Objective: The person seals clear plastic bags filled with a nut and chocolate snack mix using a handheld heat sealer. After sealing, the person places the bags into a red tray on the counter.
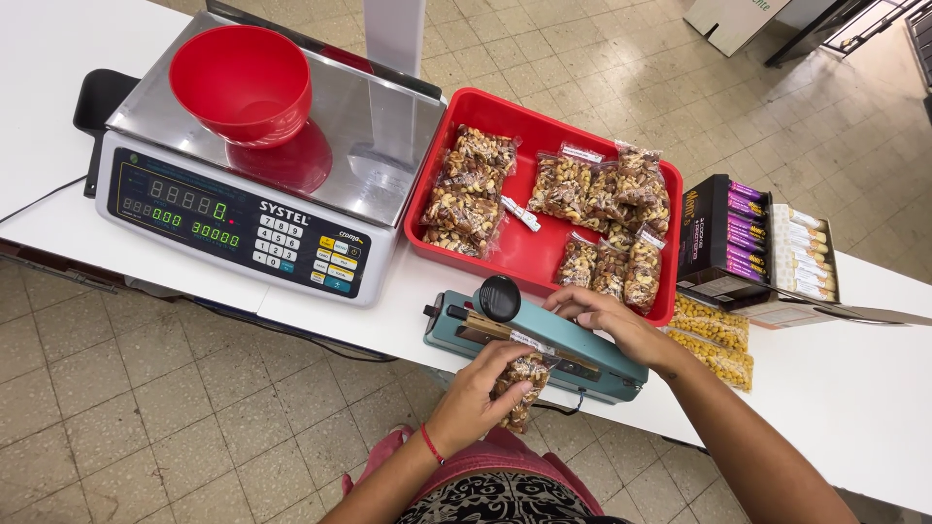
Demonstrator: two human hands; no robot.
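A clear bag of mixed nuts (519, 386) — small, lumpy, brown and tan — hangs off the white table's (874, 388) front edge, its top laid across a teal heat sealer (544, 340). The left hand (481, 388) is closed around it; the right hand (607, 315) rests flat on the sealer, fingers loosely spread. A red tray (529, 254) sits just behind — bare table lies to the right.

bare arms, red wrist band (431, 443), patterned top (500, 497)
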